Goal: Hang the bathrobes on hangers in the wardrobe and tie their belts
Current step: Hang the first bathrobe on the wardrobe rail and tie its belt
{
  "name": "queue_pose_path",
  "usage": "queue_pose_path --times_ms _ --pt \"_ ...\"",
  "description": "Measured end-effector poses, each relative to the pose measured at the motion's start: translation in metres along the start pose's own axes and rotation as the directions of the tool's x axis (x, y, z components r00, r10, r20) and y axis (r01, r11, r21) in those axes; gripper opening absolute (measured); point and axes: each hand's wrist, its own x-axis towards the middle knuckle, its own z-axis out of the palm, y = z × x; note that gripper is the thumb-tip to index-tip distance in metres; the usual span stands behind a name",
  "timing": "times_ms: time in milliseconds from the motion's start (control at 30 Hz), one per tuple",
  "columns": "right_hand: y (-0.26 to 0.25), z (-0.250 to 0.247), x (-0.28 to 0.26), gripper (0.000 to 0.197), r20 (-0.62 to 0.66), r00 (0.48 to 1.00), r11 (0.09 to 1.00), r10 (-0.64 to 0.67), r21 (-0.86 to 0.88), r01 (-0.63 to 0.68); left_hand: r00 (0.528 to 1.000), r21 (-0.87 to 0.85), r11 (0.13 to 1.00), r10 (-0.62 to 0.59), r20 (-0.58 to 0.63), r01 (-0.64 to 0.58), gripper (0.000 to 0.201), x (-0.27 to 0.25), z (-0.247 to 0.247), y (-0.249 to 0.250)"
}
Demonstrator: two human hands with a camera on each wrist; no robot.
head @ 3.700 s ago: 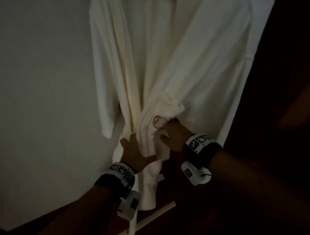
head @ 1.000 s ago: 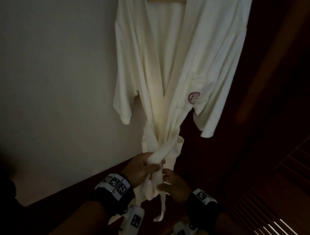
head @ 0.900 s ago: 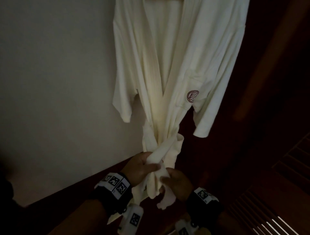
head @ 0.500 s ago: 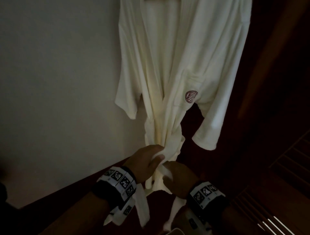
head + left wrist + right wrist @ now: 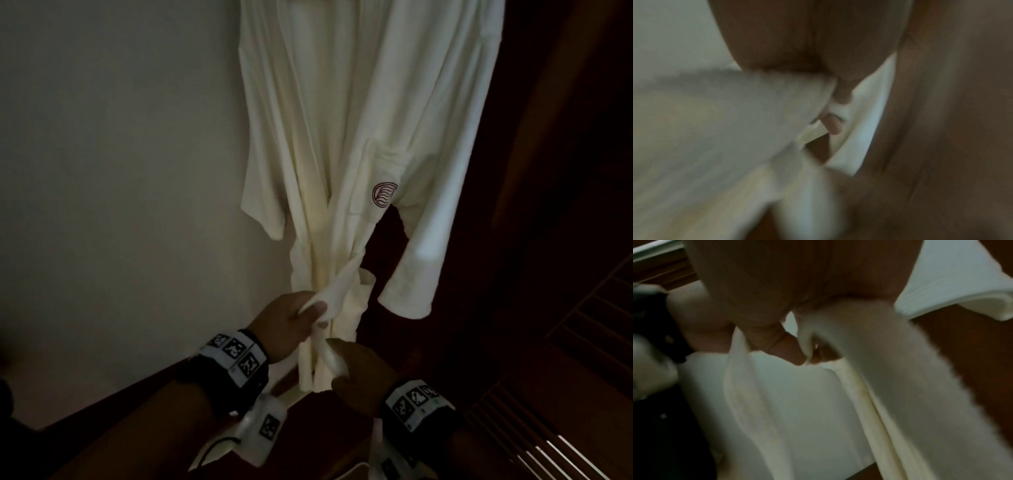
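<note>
So we've got the white bathrobe (image 5: pixel 346 137) hanging up top against the pale wall (image 5: pixel 120 171), dark wood on its right. Our left hand (image 5: pixel 291 325) is curled round one strand of the belt (image 5: pixel 337 291) at waist height, and our right hand (image 5: pixel 359 373) pinches the other strand just below it. Both hands sit close together. Wrist views are pretty blurry, just fingers in cloth.

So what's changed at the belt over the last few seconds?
Both hands dropped from the robe's chest to its waist. The left hand now grips one belt end, and the right hand pinches the other. The bathrobe still hangs by the wall.
</note>
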Motion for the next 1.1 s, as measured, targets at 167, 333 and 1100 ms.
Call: queue_pose_path --times_ms 167,333,1100 --pt "-0.01 0.004 -0.004 0.067 0.024 0.995 0.991 -0.092 0.096 0.089 0.974 0.469 0.877 -0.002 0.227 -0.107 0.028 0.007 0.002 -0.016" --pt "0.004 -0.034 -0.01 0.043 -0.017 0.997 0.995 -0.073 0.072 0.074 0.945 0.606 0.79 -0.121 0.304 -0.094 0.019 -0.004 -0.012 -0.027" --pt "-0.095 -0.052 0.092 0.045 0.026 0.98 0.973 -0.198 -0.119 0.199 0.977 0.457 0.89 -0.084 0.195 -0.015 0.031 -0.072 -0.031 -0.008"
